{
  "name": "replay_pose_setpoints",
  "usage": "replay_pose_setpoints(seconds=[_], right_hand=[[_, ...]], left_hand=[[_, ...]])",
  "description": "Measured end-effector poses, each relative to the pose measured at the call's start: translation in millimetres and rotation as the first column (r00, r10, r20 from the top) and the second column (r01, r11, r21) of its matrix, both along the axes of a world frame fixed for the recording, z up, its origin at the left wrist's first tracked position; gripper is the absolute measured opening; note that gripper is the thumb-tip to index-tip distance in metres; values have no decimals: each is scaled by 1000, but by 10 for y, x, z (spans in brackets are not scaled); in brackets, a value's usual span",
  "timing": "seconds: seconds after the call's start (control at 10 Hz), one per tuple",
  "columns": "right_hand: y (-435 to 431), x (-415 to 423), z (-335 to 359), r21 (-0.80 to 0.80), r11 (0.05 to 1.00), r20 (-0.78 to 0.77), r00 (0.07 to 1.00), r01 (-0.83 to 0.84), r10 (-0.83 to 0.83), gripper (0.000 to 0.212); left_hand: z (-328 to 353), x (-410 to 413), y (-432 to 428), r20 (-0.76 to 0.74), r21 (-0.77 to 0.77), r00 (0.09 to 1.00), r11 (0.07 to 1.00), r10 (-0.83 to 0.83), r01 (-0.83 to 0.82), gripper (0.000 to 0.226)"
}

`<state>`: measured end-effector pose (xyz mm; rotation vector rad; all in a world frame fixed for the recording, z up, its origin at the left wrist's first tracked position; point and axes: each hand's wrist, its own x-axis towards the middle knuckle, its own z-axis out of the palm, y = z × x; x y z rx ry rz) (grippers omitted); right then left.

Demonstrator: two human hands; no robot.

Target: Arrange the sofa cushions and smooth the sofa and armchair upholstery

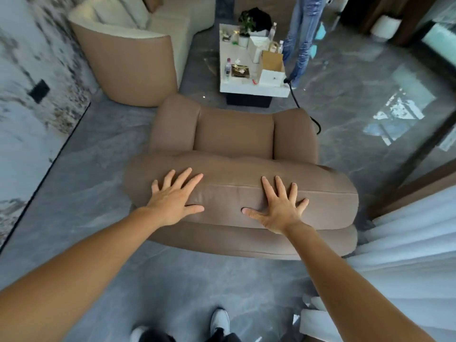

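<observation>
A brown leather armchair (pixel 234 134) stands in front of me, seen from behind its padded backrest (pixel 229 178). My left hand (pixel 172 196) lies flat on the left part of the backrest top, fingers spread. My right hand (pixel 278 206) lies flat on the right part, fingers spread too, thumb pointing inward. Neither hand holds anything. The cream and tan sofa (pixel 130 48) stands at the upper left, with a pale cushion (pixel 118 13) leaning on its back.
A white coffee table (pixel 234 87) beyond the armchair carries bottles, a plant, a paper bag and boxes. Another person in jeans (pixel 301 38) stands beside it. A black cable (pixel 303 107) runs on the grey floor. White curtains (pixel 407 233) hang at the right.
</observation>
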<state>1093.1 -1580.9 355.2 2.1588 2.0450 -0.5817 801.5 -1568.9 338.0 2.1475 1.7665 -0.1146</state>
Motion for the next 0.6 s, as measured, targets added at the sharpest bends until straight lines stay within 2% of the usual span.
replay_pose_setpoints(seconds=[0.1,0.2,0.3,0.4,0.5,0.6], right_hand=[[-42,-102,50,5,1000,35,999,-23,23,103],[-20,-289,114,1,999,56,997,-46,46,94],[74,-547,207,3,996,99,991,-90,90,90],[143,-978,329,-15,977,149,966,-211,210,84],[231,-1565,394,-108,923,182,906,-368,383,78],[361,-2298,644,-195,835,28,848,-514,529,70]], left_hand=[[73,-40,-111,3,-15,999,999,32,-32,77],[131,-203,-219,22,-60,998,996,66,-64,81],[222,-544,-269,81,-205,980,965,184,-164,77],[361,-976,-372,54,-298,949,912,310,-281,68],[586,-1514,-485,22,-203,909,893,415,-403,60],[906,-2043,-609,-63,-129,856,846,513,-517,61]])
